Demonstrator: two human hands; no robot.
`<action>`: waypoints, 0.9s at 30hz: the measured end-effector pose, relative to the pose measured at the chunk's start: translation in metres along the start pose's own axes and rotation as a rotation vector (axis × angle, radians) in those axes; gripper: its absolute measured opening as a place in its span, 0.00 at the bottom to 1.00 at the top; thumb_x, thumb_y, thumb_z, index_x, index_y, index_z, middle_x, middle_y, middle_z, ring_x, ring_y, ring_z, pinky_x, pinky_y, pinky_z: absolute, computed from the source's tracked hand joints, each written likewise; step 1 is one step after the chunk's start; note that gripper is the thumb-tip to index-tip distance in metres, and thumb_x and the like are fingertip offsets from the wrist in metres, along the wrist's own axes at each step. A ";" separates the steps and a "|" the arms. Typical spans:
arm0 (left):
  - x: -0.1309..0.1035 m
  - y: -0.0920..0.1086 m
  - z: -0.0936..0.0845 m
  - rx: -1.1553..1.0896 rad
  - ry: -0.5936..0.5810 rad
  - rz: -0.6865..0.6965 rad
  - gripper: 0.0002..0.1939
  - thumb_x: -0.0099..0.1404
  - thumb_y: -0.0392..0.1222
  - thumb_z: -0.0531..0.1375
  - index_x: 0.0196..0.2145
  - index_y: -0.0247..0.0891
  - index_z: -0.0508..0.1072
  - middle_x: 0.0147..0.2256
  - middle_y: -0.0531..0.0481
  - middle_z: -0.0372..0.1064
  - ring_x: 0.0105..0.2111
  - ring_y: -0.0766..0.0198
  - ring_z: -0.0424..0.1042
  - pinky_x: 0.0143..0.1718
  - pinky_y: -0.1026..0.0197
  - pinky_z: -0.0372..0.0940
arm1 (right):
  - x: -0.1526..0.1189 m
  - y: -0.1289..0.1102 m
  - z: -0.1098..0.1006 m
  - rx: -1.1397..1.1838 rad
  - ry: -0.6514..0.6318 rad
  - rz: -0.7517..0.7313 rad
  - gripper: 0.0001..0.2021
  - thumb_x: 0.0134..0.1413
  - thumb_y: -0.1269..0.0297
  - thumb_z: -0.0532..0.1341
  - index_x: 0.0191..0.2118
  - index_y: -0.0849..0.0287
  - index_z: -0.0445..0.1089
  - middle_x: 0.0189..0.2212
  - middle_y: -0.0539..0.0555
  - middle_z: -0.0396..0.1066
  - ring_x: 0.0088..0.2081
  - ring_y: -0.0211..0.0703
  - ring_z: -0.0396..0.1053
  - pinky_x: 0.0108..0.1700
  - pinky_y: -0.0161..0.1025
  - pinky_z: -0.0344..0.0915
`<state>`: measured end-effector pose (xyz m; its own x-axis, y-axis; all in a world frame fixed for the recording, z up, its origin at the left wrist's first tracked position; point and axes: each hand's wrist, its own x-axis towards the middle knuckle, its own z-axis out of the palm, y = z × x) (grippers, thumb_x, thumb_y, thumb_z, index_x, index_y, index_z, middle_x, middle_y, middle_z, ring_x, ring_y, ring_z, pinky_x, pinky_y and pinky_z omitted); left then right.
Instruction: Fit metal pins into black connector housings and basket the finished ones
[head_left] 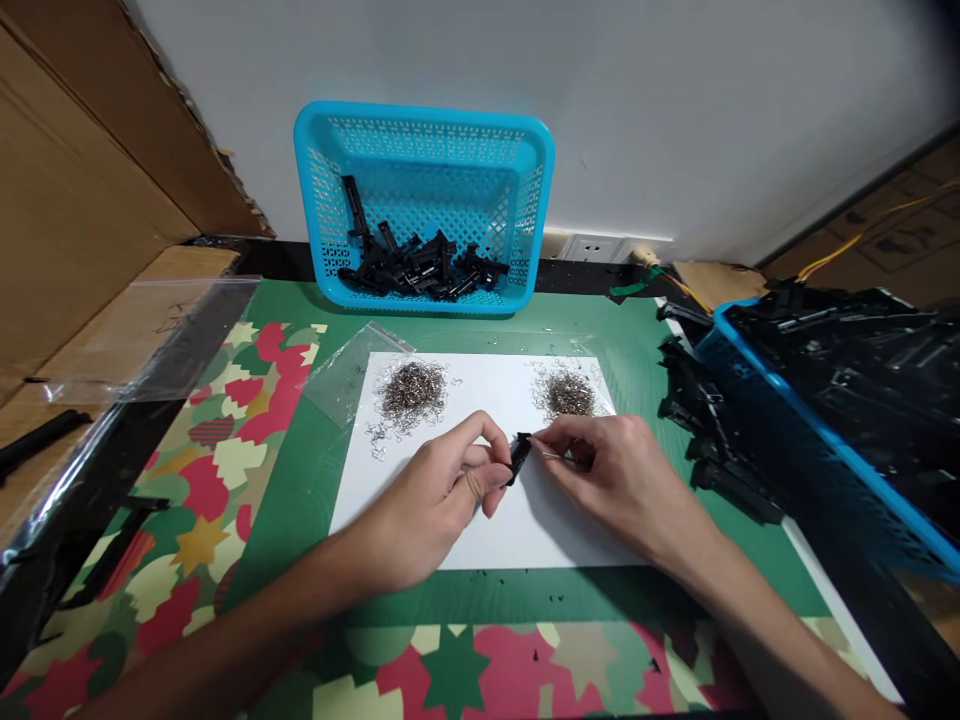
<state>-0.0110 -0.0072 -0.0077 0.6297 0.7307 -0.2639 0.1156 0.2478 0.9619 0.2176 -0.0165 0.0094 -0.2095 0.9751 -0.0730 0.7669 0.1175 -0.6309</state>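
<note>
Above the white sheet [480,545], my left hand [442,490] pinches a small black plastic part [520,458] between thumb and fingers. My right hand [615,470] is closed at the part's right side, its fingertips close to the upper end. A thin, pale, wire-like piece [561,458] shows in the right fingers; its exact kind is too small to make out. Behind my left hand lies a pile of small bent metal wire pieces [412,392]. A second pile of such pieces [570,392] sits behind my right hand, which partly covers it.
A blue basket [424,305] with several black plastic parts leans by the wall. At right, another blue basket [832,425] is heaped with black parts, and more parts [701,415] lie beside it. A clear plastic bag [341,385] lies left of the sheet; cardboard [82,130] stands far left.
</note>
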 end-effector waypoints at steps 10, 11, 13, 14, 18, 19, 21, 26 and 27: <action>-0.002 0.007 -0.004 -0.005 -0.074 0.014 0.11 0.79 0.52 0.53 0.43 0.44 0.61 0.29 0.59 0.60 0.25 0.69 0.51 0.26 0.65 0.47 | -0.001 0.001 -0.020 0.541 0.115 0.035 0.18 0.70 0.51 0.61 0.36 0.57 0.81 0.24 0.52 0.71 0.26 0.40 0.63 0.29 0.39 0.59; -0.002 0.007 -0.005 -0.002 -0.089 0.018 0.12 0.80 0.54 0.53 0.43 0.44 0.61 0.29 0.59 0.60 0.25 0.69 0.52 0.27 0.64 0.49 | 0.000 0.000 -0.017 0.679 0.168 0.022 0.19 0.71 0.50 0.60 0.36 0.57 0.81 0.25 0.53 0.71 0.28 0.41 0.64 0.31 0.39 0.61; -0.002 0.008 -0.005 0.009 -0.113 0.021 0.13 0.80 0.55 0.52 0.44 0.43 0.61 0.29 0.59 0.59 0.27 0.68 0.53 0.30 0.64 0.51 | 0.002 -0.001 -0.006 0.906 0.243 -0.001 0.19 0.72 0.49 0.58 0.39 0.57 0.80 0.30 0.54 0.73 0.31 0.42 0.66 0.35 0.39 0.64; -0.003 0.008 -0.005 0.015 -0.119 0.017 0.12 0.80 0.54 0.52 0.44 0.43 0.61 0.29 0.59 0.60 0.27 0.68 0.54 0.31 0.63 0.52 | 0.004 -0.002 0.000 0.987 0.264 -0.005 0.19 0.72 0.49 0.58 0.40 0.56 0.80 0.32 0.55 0.74 0.33 0.42 0.67 0.37 0.40 0.66; -0.003 0.011 -0.004 0.034 -0.133 -0.001 0.08 0.81 0.49 0.51 0.46 0.43 0.61 0.30 0.58 0.62 0.28 0.68 0.55 0.31 0.63 0.53 | 0.008 -0.005 0.023 1.163 0.283 0.008 0.18 0.73 0.51 0.58 0.41 0.56 0.80 0.37 0.56 0.77 0.38 0.43 0.73 0.46 0.41 0.70; -0.003 0.012 -0.003 0.041 -0.135 -0.004 0.08 0.81 0.48 0.51 0.45 0.43 0.61 0.31 0.58 0.62 0.28 0.68 0.55 0.31 0.63 0.53 | 0.009 -0.005 0.027 1.186 0.276 0.014 0.17 0.73 0.52 0.59 0.40 0.57 0.80 0.37 0.56 0.78 0.39 0.43 0.74 0.46 0.40 0.70; -0.003 0.013 -0.003 0.057 -0.136 -0.009 0.06 0.80 0.46 0.51 0.45 0.43 0.61 0.31 0.58 0.63 0.28 0.68 0.56 0.32 0.63 0.54 | 0.009 -0.004 0.031 1.213 0.257 0.020 0.16 0.73 0.53 0.60 0.40 0.57 0.80 0.36 0.55 0.78 0.38 0.42 0.74 0.46 0.39 0.70; -0.004 0.015 -0.004 0.063 -0.136 0.001 0.05 0.80 0.44 0.51 0.44 0.43 0.61 0.31 0.58 0.61 0.28 0.67 0.56 0.32 0.63 0.54 | 0.009 -0.003 0.035 1.201 0.240 0.017 0.16 0.73 0.54 0.60 0.39 0.58 0.79 0.33 0.55 0.77 0.36 0.43 0.74 0.43 0.39 0.70; -0.004 0.015 -0.004 0.064 -0.138 0.004 0.05 0.80 0.44 0.51 0.44 0.43 0.61 0.30 0.58 0.61 0.28 0.67 0.55 0.32 0.63 0.54 | 0.009 -0.003 0.036 1.198 0.240 0.017 0.16 0.73 0.54 0.60 0.38 0.58 0.79 0.33 0.55 0.77 0.36 0.43 0.74 0.43 0.39 0.70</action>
<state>-0.0146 -0.0041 0.0071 0.7292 0.6362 -0.2521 0.1587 0.2011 0.9666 0.1919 -0.0149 -0.0174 0.0094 0.9997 -0.0241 -0.3023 -0.0202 -0.9530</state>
